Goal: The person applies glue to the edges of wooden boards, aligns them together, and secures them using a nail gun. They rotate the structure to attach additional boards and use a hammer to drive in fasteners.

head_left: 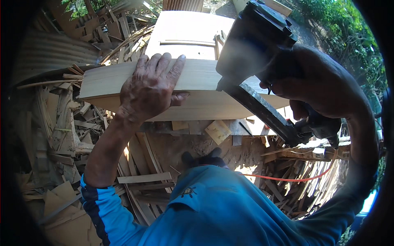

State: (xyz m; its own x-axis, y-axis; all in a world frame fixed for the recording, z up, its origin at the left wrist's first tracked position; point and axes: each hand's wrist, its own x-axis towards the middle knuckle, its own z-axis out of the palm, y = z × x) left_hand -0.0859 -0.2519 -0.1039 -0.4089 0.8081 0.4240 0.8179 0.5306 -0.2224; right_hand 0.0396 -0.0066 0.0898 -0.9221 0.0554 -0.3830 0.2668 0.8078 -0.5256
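Observation:
A long pale wooden box or drawer-like piece (201,102) lies crosswise in front of me, its upper board running left to right. My left hand (150,88) clasps this piece left of its middle, fingers stretched over the upper face and thumb against the near side. My right hand (324,84) is wrapped round the handle of a dark pneumatic nail gun (256,45). The gun's nose meets or hovers over the upper board right of the middle; contact cannot be made out. Its slanted magazine (260,106) points toward me.
An orange-red air hose (287,179) runs from the gun past my right side. Under the piece is a worktable (197,127) with small wood offcuts (217,131). Scrap wood heaps (61,123) lie left and lower right. A bright white panel (184,26) stands beyond.

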